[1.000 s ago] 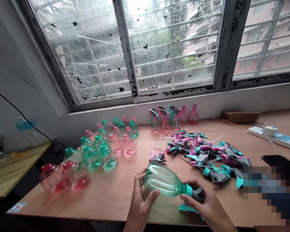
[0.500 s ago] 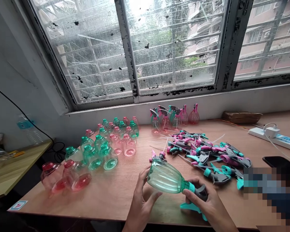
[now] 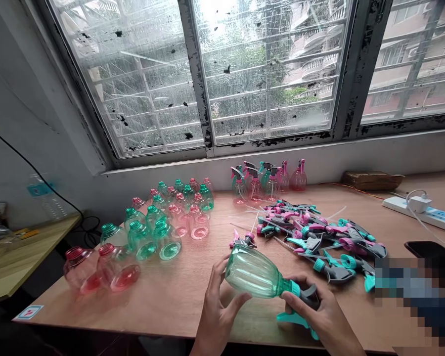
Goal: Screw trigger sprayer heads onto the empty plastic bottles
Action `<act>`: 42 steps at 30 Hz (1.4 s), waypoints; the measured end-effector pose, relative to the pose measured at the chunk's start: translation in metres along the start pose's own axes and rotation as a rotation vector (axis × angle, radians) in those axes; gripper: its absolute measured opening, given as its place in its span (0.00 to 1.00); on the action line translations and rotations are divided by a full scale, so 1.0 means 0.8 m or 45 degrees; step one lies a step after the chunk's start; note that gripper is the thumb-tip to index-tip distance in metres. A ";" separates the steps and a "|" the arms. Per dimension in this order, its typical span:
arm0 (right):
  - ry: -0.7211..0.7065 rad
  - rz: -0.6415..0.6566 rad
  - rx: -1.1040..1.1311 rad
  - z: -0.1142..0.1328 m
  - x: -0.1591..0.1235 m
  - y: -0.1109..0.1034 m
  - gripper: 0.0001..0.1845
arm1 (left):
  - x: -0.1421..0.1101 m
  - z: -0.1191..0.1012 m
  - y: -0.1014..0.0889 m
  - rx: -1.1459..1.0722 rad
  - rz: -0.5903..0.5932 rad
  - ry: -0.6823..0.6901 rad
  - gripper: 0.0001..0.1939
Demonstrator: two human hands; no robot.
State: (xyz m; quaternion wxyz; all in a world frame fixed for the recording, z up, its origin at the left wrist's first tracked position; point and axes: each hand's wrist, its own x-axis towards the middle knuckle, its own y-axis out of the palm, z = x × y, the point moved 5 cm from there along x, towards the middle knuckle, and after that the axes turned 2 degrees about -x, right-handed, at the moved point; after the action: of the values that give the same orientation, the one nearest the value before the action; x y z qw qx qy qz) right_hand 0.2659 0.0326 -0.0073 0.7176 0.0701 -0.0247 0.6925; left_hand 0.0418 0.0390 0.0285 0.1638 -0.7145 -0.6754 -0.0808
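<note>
A clear green bottle [image 3: 254,272] lies tilted in the air above the near table edge, its base toward the left. My left hand [image 3: 219,306] is curved around the base end, fingers behind it and thumb below. At the neck sits a grey and turquoise trigger sprayer [image 3: 307,295], its turquoise lever pointing down and left. My right hand [image 3: 324,316] grips this sprayer near the collar, with the thumb on the front. Just behind the bottle lies a pink and grey trigger sprayer [image 3: 247,239].
Several open pink and green bottles [image 3: 169,241] stand on the left. A heap of loose sprayers [image 3: 311,232] covers the right middle. Assembled spray bottles [image 3: 255,188] stand by the window wall. A power strip [image 3: 426,212], a dark phone [image 3: 433,254] and a brown packet [image 3: 373,180] are farther right.
Hardly anything differs. The view has shifted very slightly; both hands keep the same hold on the bottle and its sprayer.
</note>
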 end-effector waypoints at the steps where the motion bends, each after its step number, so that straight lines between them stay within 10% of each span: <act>1: 0.006 -0.008 0.014 0.000 0.000 0.000 0.18 | 0.001 0.001 0.000 0.003 0.008 0.007 0.29; 12: -0.040 0.039 -0.037 -0.003 -0.001 0.002 0.17 | -0.009 0.007 0.000 -0.096 0.076 -0.064 0.40; 42: 0.007 0.026 0.027 0.000 -0.003 0.001 0.20 | -0.004 0.006 -0.001 -0.032 0.006 -0.076 0.31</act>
State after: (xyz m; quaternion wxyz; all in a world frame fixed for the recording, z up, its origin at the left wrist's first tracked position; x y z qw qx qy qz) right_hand 0.2648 0.0305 -0.0074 0.7098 0.0754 -0.0161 0.7002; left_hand 0.0402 0.0375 0.0226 0.1347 -0.7202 -0.6772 -0.0676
